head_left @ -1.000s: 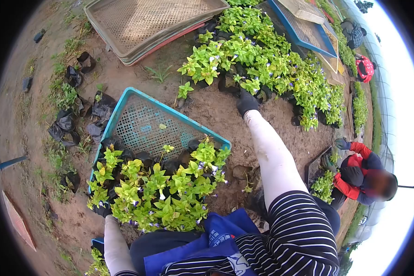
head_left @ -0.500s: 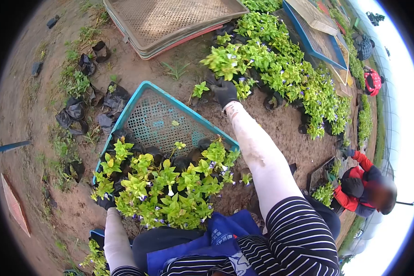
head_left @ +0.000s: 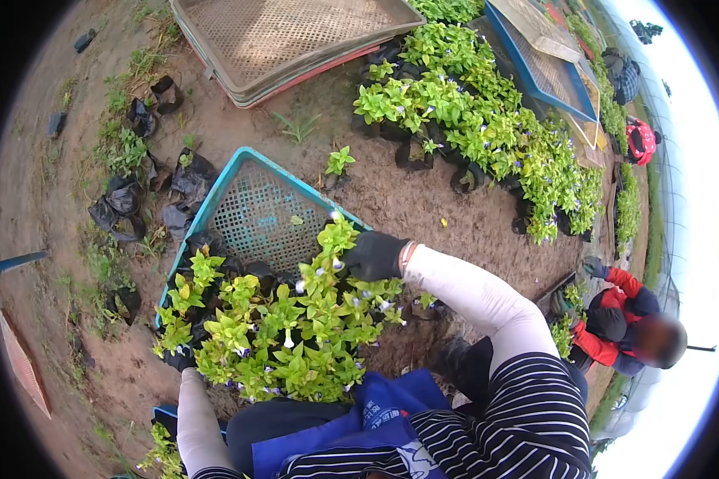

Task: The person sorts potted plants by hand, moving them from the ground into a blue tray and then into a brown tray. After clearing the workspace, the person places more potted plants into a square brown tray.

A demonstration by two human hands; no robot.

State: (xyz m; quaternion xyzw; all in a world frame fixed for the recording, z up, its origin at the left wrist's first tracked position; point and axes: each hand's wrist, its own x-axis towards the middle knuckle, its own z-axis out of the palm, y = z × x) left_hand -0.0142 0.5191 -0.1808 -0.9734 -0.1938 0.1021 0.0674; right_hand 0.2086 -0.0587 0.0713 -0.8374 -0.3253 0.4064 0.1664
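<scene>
My right hand [head_left: 375, 256], in a black glove, is closed on a flowering plant [head_left: 333, 247] with yellow-green leaves and small pale flowers. It holds the plant at the right side of the turquoise mesh tray [head_left: 284, 170]; the plant's base is hidden by the hand and leaves. Several similar plants [head_left: 284, 335] in black bags crowd the near part of the tray, while its far corner shows bare mesh. My left hand [head_left: 181, 358], also gloved in black, is at the tray's near left edge, its fingers mostly hidden by leaves.
A stack of brown mesh trays [head_left: 295, 40] lies beyond. Many bagged plants [head_left: 487, 128] stand on the soil at the upper right, near a blue tray [head_left: 547, 68]. Black bags [head_left: 120, 203] litter the left. A co-worker in red sleeves [head_left: 615, 319] crouches at right.
My right hand has come back from the far plant bed to the tray, carrying a plant out of the bed. My left hand stays at the tray's edge.
</scene>
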